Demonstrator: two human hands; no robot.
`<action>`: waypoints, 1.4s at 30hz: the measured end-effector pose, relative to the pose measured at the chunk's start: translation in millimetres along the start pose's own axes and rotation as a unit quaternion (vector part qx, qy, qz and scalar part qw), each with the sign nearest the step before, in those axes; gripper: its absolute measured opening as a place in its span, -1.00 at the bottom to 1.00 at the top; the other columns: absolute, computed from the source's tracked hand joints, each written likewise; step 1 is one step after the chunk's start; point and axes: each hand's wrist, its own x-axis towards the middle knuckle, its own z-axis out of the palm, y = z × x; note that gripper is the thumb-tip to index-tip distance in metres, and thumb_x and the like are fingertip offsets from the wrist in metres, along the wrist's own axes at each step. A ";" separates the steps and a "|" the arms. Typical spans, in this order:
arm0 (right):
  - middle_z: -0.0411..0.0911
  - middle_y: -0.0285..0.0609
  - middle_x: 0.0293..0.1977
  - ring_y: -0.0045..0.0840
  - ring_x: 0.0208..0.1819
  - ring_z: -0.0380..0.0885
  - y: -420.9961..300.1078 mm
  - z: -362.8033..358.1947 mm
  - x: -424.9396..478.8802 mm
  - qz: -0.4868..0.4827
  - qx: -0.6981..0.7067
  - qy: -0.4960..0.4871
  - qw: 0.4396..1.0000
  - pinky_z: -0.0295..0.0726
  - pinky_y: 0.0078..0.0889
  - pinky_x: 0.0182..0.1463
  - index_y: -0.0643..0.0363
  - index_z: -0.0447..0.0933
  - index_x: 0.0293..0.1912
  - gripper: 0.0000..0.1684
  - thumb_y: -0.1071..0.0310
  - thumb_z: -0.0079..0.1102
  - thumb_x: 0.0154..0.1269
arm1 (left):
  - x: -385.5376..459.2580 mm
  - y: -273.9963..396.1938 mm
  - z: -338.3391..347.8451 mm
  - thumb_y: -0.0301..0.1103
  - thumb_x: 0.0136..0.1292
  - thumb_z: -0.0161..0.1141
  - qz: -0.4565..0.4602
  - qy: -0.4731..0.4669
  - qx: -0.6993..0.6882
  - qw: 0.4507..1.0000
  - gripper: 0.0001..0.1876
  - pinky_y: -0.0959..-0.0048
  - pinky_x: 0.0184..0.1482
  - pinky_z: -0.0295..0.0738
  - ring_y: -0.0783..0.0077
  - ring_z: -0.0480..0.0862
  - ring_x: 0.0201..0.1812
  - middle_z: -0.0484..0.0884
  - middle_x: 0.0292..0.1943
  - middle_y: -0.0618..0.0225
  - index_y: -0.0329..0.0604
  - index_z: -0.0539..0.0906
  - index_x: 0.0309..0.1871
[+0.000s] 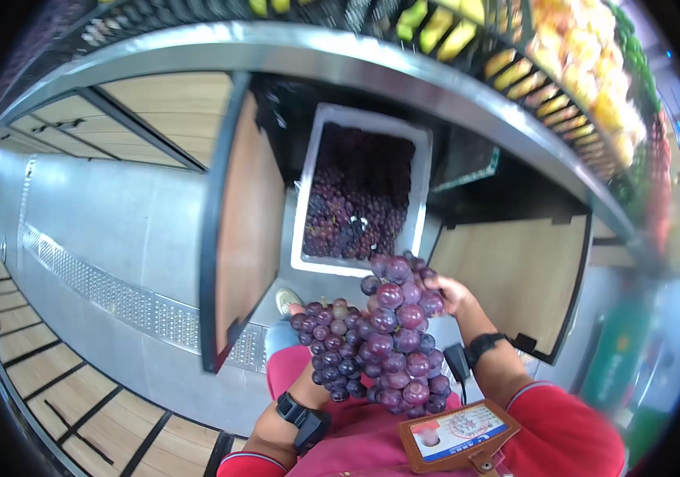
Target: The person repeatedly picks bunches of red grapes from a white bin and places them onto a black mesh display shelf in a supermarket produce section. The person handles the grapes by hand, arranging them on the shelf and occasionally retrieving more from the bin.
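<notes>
Two bunches of purple-red grapes are held up close in front of my body. My right hand (454, 294) grips the larger bunch (399, 334) near its upper end, and the fruit hangs down from there. The smaller, darker bunch (331, 343) is with my left hand (296, 309), which is mostly hidden behind the grapes, only a fingertip showing at the edge. The bunches touch side by side. Beyond them, a white foam box (303, 238) of grapes (355, 203) sits low within the open cabinet, its far half in shadow.
Open wooden cabinet doors stand to the left (244, 226) and right (510, 274). Above the box runs a metal counter edge (316, 45), with fruit in black slatted racks (518, 71). A badge holder (459, 435) hangs at my chest. A perforated metal floor strip (119, 301) lies left.
</notes>
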 end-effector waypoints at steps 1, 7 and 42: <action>0.43 -0.07 -0.32 -0.30 -0.44 0.48 2.4 16.7 -17.3 0.007 0.013 0.034 0.999 0.55 -0.07 -0.40 0.14 0.32 -0.21 -0.62 0.21 0.23 0.03 | -12.3 -4.4 12.7 0.47 0.02 -0.17 -0.004 -0.004 -0.002 1.000 -0.05 -0.20 0.24 0.05 -0.03 0.19 0.29 0.14 0.31 0.06 -0.08 0.11 0.33; 0.43 -0.07 -0.29 -0.20 -0.34 0.49 16.1 81.9 -13.7 -0.008 -0.028 0.102 0.994 0.53 0.17 -0.35 0.06 0.30 -0.03 -0.48 0.26 0.24 -0.01 | -36.9 59.7 9.5 0.48 0.02 -0.17 0.010 -0.073 -0.005 0.997 -0.04 -0.20 0.24 0.04 -0.03 0.18 0.29 0.13 0.32 0.05 -0.08 0.11 0.33; 0.34 0.20 0.02 0.03 -0.23 0.53 88.5 507.5 141.4 -0.158 0.044 -0.170 0.972 0.60 0.08 -0.29 0.08 0.15 0.21 -0.26 0.22 0.09 -0.03 | -452.5 432.7 177.6 0.50 -0.01 -0.16 0.357 -0.055 0.097 0.928 0.00 -0.24 0.23 0.02 -0.09 0.17 0.29 0.10 0.33 0.03 -0.06 0.06 0.35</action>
